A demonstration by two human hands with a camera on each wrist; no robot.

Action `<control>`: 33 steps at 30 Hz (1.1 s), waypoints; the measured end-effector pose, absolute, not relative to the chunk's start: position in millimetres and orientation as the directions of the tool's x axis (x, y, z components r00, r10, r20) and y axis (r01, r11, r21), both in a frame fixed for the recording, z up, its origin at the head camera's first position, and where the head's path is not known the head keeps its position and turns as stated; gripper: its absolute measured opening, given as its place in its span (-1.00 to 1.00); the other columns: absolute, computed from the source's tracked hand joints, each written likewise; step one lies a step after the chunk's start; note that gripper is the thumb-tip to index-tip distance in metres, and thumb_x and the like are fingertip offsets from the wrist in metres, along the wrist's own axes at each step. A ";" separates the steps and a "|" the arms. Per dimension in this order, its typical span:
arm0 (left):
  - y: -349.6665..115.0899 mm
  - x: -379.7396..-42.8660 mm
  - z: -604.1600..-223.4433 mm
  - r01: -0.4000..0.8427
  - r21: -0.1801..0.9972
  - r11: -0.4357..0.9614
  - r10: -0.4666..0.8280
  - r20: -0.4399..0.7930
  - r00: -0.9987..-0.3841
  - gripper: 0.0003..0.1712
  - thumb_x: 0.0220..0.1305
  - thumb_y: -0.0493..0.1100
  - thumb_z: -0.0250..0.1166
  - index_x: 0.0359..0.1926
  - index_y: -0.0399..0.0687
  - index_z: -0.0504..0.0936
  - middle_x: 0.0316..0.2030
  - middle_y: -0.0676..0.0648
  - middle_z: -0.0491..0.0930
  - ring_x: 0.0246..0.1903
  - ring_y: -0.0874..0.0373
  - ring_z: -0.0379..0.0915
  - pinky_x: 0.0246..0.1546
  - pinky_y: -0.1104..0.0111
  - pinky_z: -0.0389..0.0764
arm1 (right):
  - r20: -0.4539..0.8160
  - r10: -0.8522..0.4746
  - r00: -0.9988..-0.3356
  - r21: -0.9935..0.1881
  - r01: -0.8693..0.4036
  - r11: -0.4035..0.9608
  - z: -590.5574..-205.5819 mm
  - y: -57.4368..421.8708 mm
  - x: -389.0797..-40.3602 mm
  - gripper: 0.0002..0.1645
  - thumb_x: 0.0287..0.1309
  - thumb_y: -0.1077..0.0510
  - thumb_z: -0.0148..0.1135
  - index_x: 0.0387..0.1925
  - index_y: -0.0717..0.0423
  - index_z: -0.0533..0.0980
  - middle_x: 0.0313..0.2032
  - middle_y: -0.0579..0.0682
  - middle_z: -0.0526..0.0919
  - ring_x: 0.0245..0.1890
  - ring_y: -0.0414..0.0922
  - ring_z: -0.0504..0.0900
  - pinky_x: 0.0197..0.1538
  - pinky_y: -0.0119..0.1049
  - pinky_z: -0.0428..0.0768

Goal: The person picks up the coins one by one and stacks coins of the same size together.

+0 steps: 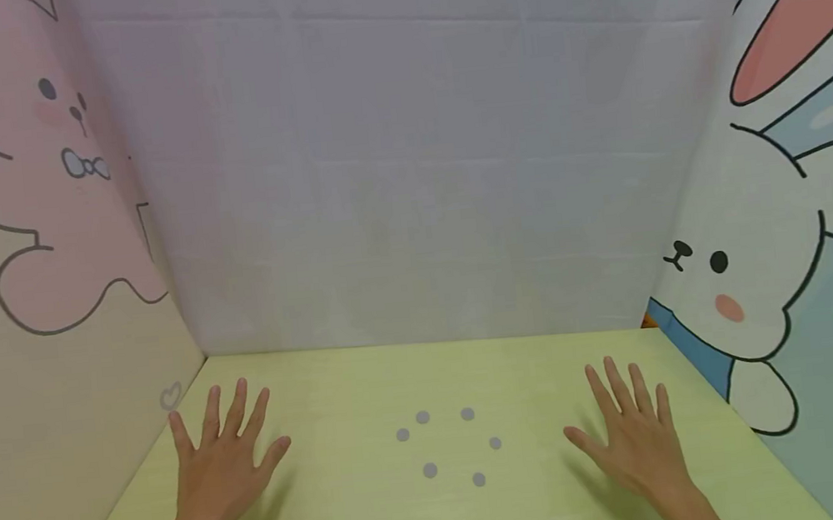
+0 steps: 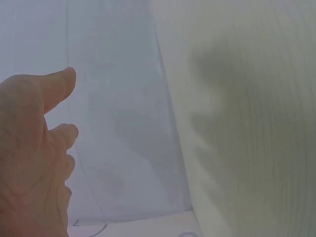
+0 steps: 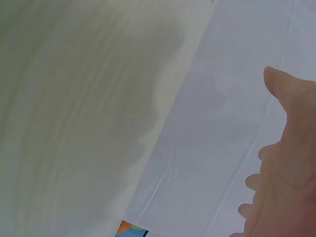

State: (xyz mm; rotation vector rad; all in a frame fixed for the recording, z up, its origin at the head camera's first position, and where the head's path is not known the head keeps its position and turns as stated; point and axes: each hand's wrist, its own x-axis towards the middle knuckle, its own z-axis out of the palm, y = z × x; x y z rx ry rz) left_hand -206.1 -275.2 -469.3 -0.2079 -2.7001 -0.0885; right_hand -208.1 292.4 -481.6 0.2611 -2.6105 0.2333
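My left hand (image 1: 220, 471) hovers over the left side of the pale yellow table (image 1: 351, 517), palm down with its fingers spread. Over the right side is my right hand (image 1: 635, 440), its fingers likewise spread and its thumb pointing inward. Neither hand holds anything, and each casts a shadow on the tabletop. Between them several small grey round spots (image 1: 430, 470) form a loose ring on the table. The left wrist view shows the left palm (image 2: 29, 158) with nothing in it; the right palm (image 3: 291, 173) is bare too in the right wrist view.
A creased white sheet (image 1: 408, 169) hangs upright behind the table's back edge. The left wall (image 1: 25, 415) carries a pink cartoon animal (image 1: 57, 202). On the right wall is a white cartoon rabbit (image 1: 748, 261) with blue around it. A small grey heart (image 1: 171, 396) marks the left wall.
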 end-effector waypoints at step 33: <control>-246.8 -232.8 -453.2 0.238 0.036 0.971 0.204 0.403 -0.892 -0.03 0.53 0.48 0.00 0.72 0.18 0.00 0.72 -0.10 -0.21 0.68 -0.19 -0.55 0.43 -0.36 -0.71 | 0.410 -0.140 -0.901 -0.173 -0.227 0.958 -457.9 274.0 -220.4 0.20 0.35 -0.51 0.18 0.73 -0.11 -0.07 0.68 0.19 0.01 0.67 0.31 -0.13 0.51 0.50 -0.12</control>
